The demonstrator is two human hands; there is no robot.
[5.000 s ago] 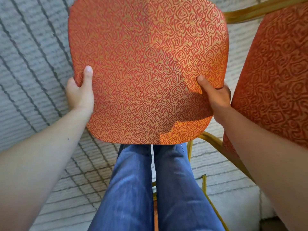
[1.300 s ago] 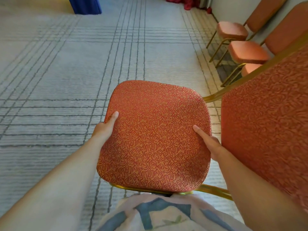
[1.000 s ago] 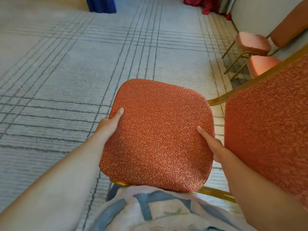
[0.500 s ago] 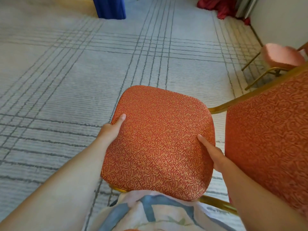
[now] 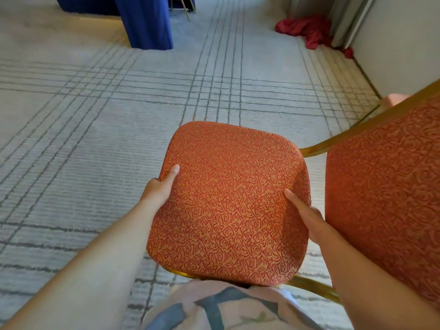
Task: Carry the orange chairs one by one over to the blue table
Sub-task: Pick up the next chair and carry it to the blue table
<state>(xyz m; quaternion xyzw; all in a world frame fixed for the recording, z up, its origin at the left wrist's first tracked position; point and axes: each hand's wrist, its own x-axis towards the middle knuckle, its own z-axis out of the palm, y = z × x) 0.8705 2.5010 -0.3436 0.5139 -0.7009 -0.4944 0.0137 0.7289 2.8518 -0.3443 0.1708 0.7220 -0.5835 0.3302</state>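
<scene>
I hold an orange chair (image 5: pixel 228 201) with a swirl-patterned seat and a gold frame in front of my waist, lifted off the carpet. My left hand (image 5: pixel 160 189) grips the seat's left edge, thumb on top. My right hand (image 5: pixel 307 215) grips the seat's right edge, thumb on top. The chair's patterned backrest (image 5: pixel 385 191) stands at my right. The blue table (image 5: pixel 142 22), draped in blue cloth to the floor, is ahead at the top left, with carpet between us. The chair's legs are hidden under the seat.
Grey carpet (image 5: pixel 95 139) with dark crossing lines stretches ahead. A red cloth heap (image 5: pixel 307 29) lies by the white wall (image 5: pixel 400 44) at the top right. A pink chair seat (image 5: pixel 395 100) peeks out behind the backrest.
The blue table has come nearer and larger in view. The row of chairs on the right has slid almost out of sight. Both hands keep the same grip on the seat.
</scene>
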